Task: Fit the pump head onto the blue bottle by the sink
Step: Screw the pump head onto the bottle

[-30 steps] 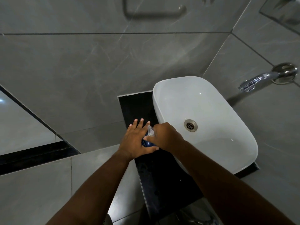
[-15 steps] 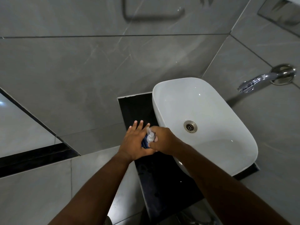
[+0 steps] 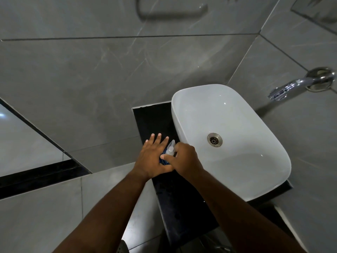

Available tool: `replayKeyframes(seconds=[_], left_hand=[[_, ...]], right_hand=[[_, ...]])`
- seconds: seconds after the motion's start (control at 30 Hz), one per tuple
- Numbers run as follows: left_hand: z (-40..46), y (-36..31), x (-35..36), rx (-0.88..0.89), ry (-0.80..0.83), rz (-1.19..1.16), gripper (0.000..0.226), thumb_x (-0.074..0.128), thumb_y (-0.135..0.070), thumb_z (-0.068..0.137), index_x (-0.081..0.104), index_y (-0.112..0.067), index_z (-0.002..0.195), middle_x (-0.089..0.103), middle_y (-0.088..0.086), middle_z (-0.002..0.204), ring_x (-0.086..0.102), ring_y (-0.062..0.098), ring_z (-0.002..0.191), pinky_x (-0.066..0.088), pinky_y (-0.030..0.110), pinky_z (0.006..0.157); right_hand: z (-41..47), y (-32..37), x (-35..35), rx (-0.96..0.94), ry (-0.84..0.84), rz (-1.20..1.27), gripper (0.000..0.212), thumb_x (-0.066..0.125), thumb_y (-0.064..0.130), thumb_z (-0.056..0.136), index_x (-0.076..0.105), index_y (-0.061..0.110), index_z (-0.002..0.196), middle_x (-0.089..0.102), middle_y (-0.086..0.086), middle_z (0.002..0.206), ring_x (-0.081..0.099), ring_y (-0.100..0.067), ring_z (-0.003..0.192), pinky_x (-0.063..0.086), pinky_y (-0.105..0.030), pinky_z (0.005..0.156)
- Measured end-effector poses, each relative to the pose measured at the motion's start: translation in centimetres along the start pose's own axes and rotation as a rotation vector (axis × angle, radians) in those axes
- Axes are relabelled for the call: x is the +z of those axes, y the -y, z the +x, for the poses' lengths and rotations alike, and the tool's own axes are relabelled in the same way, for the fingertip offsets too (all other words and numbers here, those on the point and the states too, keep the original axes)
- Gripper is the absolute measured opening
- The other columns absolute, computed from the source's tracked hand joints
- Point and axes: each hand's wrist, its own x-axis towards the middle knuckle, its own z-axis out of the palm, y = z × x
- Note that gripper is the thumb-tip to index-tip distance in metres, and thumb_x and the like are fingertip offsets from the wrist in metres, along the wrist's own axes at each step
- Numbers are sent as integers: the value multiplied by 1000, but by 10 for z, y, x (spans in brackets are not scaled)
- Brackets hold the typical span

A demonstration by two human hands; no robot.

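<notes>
The blue bottle (image 3: 162, 160) stands on the black counter (image 3: 182, 207) just left of the white sink (image 3: 237, 179); only a sliver of its blue body shows between my hands. My left hand (image 3: 152, 157) presses flat against the bottle's left side, fingers stretched out, thumb wrapped round the front. The clear pump head (image 3: 170, 147) sits on the bottle's top, nozzle pointing away from me. My right hand (image 3: 185, 158) is closed around the pump's collar.
A chrome tap (image 3: 291, 86) juts from the grey tiled wall at the upper right, above the sink. The sink drain (image 3: 214, 139) lies right of my hands. A wall-mounted rail (image 3: 171, 10) runs along the top.
The pump head's nozzle has turned from pointing left-up to pointing more straight away, and my right hand has shifted its grip around the collar. My left hand stays on the bottle.
</notes>
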Motion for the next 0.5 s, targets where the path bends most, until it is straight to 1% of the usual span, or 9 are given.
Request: replayKeyframes(seconds=[0.03, 0.1, 0.13, 0.17, 0.23, 0.3, 0.4, 0.5], left_hand=[[0, 0, -1, 3, -5, -5, 99, 56, -66, 70, 19, -26, 153, 14, 8, 161, -9, 17, 144, -2, 43, 115], [-1, 0, -1, 2, -7, -16, 100, 58, -65, 69, 19, -26, 152, 15, 8, 161, -8, 17, 144, -1, 43, 115], [-1, -1, -1, -2, -5, -17, 101, 59, -66, 68, 19, -27, 152, 15, 8, 161, -7, 18, 145, 0, 44, 116], [-1, -2, -1, -7, 1, -16, 102, 59, -68, 68, 19, -27, 152, 13, 6, 162, -6, 20, 147, 0, 45, 116], [-1, -3, -1, -18, 11, -15, 101, 59, -69, 69, 19, -28, 152, 12, 5, 162, -6, 21, 147, 1, 47, 117], [-1, -2, -2, -22, 9, -24, 99, 60, -67, 70, 19, -28, 152, 12, 5, 162, -6, 21, 147, 1, 47, 118], [-1, -2, -3, -17, 9, -33, 98, 62, -64, 71, 21, -27, 152, 13, 6, 162, -7, 20, 147, 2, 47, 117], [-1, -3, -3, -25, 2, -54, 96, 62, -62, 70, 23, -28, 151, 14, 5, 162, -7, 18, 146, 0, 45, 117]], right_hand=[[0, -1, 0, -35, 22, 23, 29, 77, 30, 72, 64, 12, 92, 67, 3, 81, 59, -6, 66, 43, -14, 59], [0, -5, 0, -80, 71, 35, 24, 73, 21, 74, 63, 9, 92, 68, -5, 84, 59, -12, 69, 46, -21, 62], [1, -7, 1, -74, 74, 25, 20, 71, 19, 76, 62, 8, 90, 68, -8, 83, 58, -14, 69, 45, -23, 62], [1, -9, 1, -52, 67, 17, 17, 70, 19, 78, 62, 8, 88, 66, -7, 81, 56, -12, 67, 42, -21, 61], [2, -11, 5, -6, 36, 11, 17, 72, 25, 78, 61, 14, 85, 61, 4, 75, 53, -5, 61, 36, -12, 56], [1, -12, 9, -4, 0, 0, 19, 72, 30, 77, 60, 17, 84, 57, 9, 73, 52, -3, 59, 35, -10, 54], [0, -13, 10, -16, -28, 4, 24, 73, 33, 76, 60, 16, 87, 60, 7, 77, 55, -7, 63, 39, -10, 56], [3, -15, 9, -57, 5, -5, 25, 72, 29, 76, 62, 12, 89, 60, 1, 82, 55, -11, 70, 37, -15, 60]])
